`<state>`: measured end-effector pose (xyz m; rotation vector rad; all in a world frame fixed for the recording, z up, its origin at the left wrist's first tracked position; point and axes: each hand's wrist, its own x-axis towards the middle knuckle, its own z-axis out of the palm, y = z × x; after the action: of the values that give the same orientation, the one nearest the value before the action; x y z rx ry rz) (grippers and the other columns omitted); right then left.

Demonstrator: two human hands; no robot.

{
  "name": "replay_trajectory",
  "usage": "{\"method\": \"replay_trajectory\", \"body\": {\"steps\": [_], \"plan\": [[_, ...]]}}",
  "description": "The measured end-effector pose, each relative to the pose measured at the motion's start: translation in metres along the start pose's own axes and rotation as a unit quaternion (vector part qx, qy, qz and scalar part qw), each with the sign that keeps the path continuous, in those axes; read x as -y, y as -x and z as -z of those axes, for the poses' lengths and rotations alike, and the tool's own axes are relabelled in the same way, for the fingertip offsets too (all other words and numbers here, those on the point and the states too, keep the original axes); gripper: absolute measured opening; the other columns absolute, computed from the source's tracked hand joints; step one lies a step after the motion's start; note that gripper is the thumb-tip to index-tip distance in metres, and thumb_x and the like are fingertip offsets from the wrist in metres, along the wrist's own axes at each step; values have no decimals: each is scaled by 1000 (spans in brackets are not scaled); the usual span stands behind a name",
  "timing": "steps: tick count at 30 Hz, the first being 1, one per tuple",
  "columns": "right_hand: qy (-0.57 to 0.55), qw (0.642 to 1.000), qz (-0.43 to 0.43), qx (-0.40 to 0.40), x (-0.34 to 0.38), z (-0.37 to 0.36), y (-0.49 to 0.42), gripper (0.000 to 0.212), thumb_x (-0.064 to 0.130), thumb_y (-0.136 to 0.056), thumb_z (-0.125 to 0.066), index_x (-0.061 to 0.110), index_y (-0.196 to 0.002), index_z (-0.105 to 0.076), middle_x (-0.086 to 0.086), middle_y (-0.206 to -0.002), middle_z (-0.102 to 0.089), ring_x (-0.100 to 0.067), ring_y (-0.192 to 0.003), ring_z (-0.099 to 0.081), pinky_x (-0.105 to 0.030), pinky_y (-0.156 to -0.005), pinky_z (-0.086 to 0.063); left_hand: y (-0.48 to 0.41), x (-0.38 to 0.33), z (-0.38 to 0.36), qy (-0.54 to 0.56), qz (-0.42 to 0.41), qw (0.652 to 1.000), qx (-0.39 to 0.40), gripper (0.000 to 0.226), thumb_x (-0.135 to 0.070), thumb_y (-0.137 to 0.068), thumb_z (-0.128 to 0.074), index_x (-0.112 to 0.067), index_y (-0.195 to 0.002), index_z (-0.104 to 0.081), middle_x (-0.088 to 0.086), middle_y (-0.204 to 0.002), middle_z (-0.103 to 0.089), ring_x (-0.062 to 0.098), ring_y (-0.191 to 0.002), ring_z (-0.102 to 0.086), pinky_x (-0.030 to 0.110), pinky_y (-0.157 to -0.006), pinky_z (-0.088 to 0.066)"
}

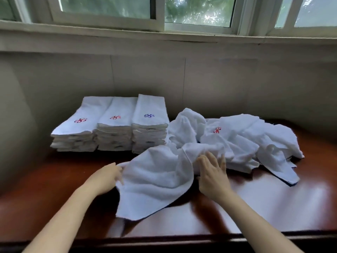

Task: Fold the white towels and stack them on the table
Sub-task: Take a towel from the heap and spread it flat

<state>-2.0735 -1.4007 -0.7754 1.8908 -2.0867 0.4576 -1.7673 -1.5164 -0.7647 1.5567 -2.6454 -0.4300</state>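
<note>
**One towel between my hands, the heap crowding in from the right**

Nearest is the dark front edge of the glossy reddish-brown wooden table (273, 207), with my bare forearms crossing it. My left hand (107, 177) pinches the left edge of a rumpled white terry towel (156, 179), fingers curled onto the cloth. My right hand (213, 172) lies with fingers straight and spread against the bunched right part of the same towel, gripping nothing that I can see. The towel sits mid-table, its near corner flat on the wood. Just beyond my right hand, touching this towel, sprawls a loose heap of unfolded white towels (246, 139), one showing a red embroidered mark. Left of the heap and against it stand three stacks of folded white towels (114, 136), two topped with red marks and one with blue. Behind them rises a grey wall (237, 79), then a white-framed window (164, 24).
</note>
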Motion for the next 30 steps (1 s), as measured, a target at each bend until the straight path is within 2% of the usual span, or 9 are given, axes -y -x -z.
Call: {"method": "replay_trajectory", "body": {"steps": [2,5,8,11,13,17,24,27,30], "plan": [[-6,999,22,-44,12,-2,-3,60,0,-57,-67,6,-116,-58,-5,-97,-63,-28,-104,-61,-59,-109,-15,3,15,3,40,56,998,7,36,2,-85,-50,-25,-86,-73,-2,-153,-32,17,-146,-13,32,-112,-26],[58,994,55,76,28,2,-6,53,14,-76,-56,21,-129,-50,-5,-103,-65,-28,-101,-61,-36,-91,-37,6,21,2,54,113,992,-2,31,-5,-89,-52,-29,-76,-67,0,-156,-25,17,-147,-6,33,-112,-25],[76,988,86,108,42,9,-2,23,10,-54,-65,13,-78,-64,-12,-72,-64,-34,-71,-63,-33,-60,-40,6,11,-2,-30,171,984,-25,27,-11,-93,-44,-26,-98,-66,-2,-153,-32,18,-146,-9,35,-110,-29],[110,984,136,9,50,19,3,15,21,-34,-60,16,-48,-61,-7,-70,-54,-32,-69,-54,-40,-73,-44,3,2,-11,-143,213,966,-36,39,-8,-93,-34,-18,-127,-50,4,-136,-50,24,-130,-35,35,-98,-37],[102,977,161,93,56,25,6,18,22,-50,-52,17,-63,-64,-5,-85,-49,-30,-85,-51,-35,-89,-36,3,3,-18,-177,221,958,-46,45,-8,-93,-32,-20,-135,-39,5,-130,-53,25,-123,-40,34,-93,-37],[78,948,192,240,55,25,13,8,19,-69,-50,18,-74,-44,2,-76,-46,-23,-65,-48,-30,-52,-33,2,12,-24,-231,195,949,-93,53,-12,-92,-35,-24,-143,-27,0,-125,-56,21,-117,-47,30,-91,-38],[78,938,132,311,49,32,33,35,23,-73,-47,22,-108,-43,5,-72,-42,-12,-57,-38,-26,-46,-26,14,14,-48,-134,4,987,-91,66,-3,-90,-36,-38,-146,-26,-1,-139,-33,19,-122,-38,18,-78,-34],[77,933,108,335,47,33,35,36,24,-75,-47,23,-111,-43,6,-74,-42,-11,-59,-38,-26,-48,-27,22,15,-49,-34,-18,999,6,75,3,-94,-31,-47,-148,-15,0,-159,-5,15,-145,-12,15,-99,-29],[68,932,96,342,47,34,35,36,25,-76,-48,24,-112,-43,6,-77,-45,-11,-60,-40,-26,-48,-28,30,15,-49,-8,-17,999,43,50,-36,-103,-32,-55,-144,-11,6,-161,5,18,-147,9,33,-118,-3]]}}
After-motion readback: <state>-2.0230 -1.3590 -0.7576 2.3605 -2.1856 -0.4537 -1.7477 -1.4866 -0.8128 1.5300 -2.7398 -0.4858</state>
